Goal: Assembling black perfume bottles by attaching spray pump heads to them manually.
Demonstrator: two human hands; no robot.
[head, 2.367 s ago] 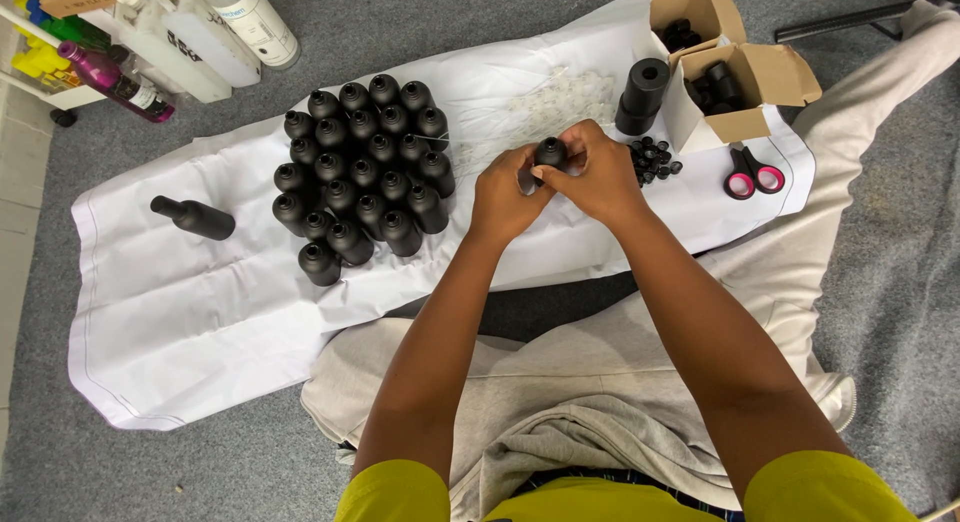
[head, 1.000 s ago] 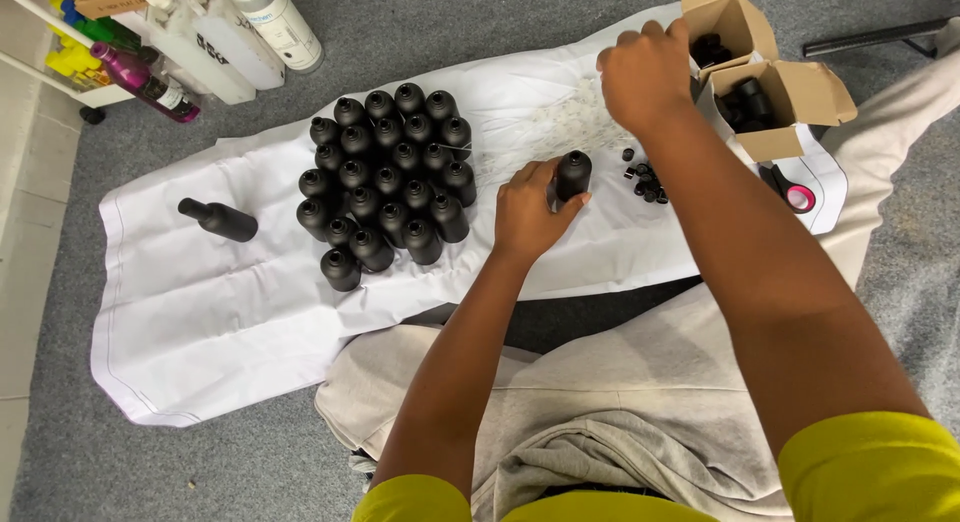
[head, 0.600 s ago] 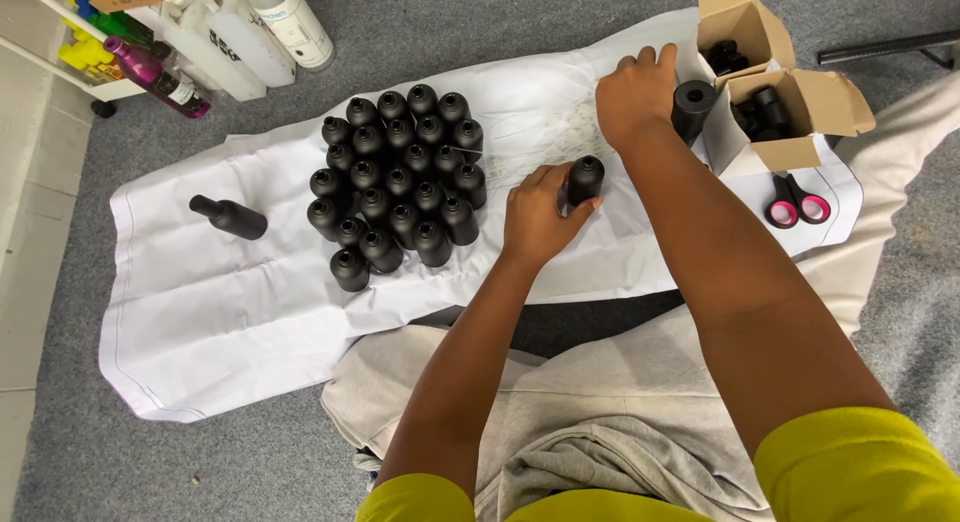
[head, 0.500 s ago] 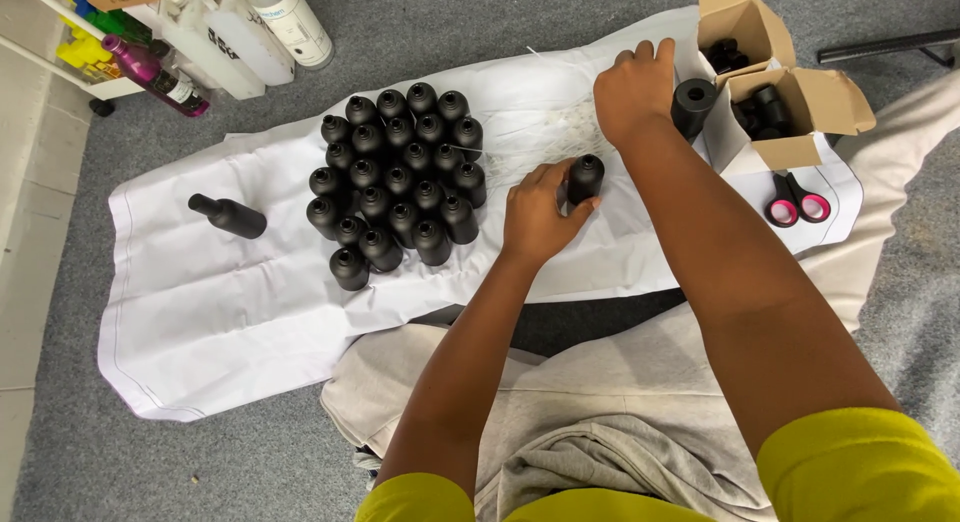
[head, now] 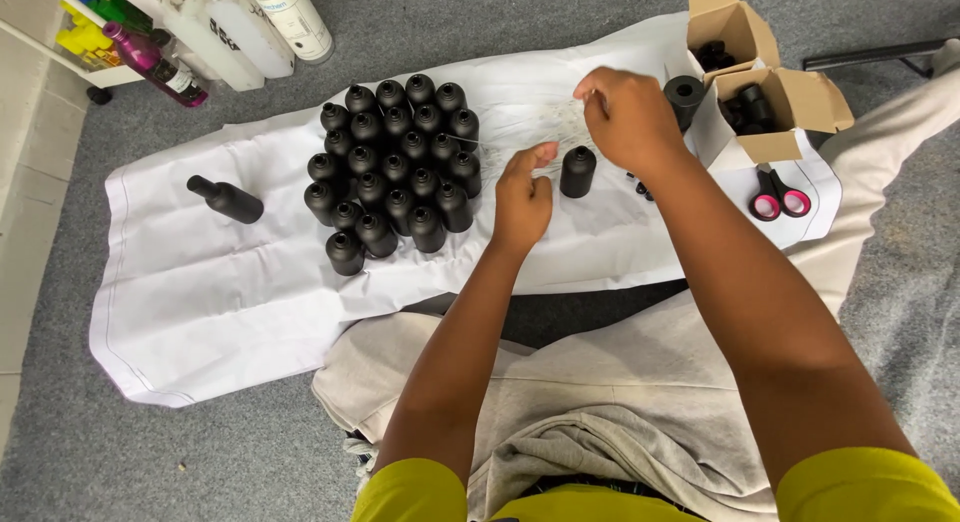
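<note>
I'm looking down at a white sheet (head: 200, 302) spread on the grey carpet, seemingly to keep the parts clean and together. My left hand (head: 522, 194) has thumb and forefinger pinched near the lone upright bottle (head: 577, 172), not touching it; my right hand (head: 625, 117) is raised over a heap of thin clear tubes (head: 545, 122), fingers closed in a pinch — I can't tell whether a tube is between them. That bottle stands open-necked just between the two hands, apart from the rest, as the one being worked on.

Counts: the cluster of bottles (head: 395, 172) stands packed upright in rows, about twenty-three, though I can't count it exactly. One more bottle lies on its side (head: 226, 199) well to the left. Two open cardboard boxes (head: 770, 97) hold small black parts, a black roll (head: 685, 94) stands beside them, and one pair of pink-handled scissors (head: 778, 197) lies near — all within the right hand's reach.
</note>
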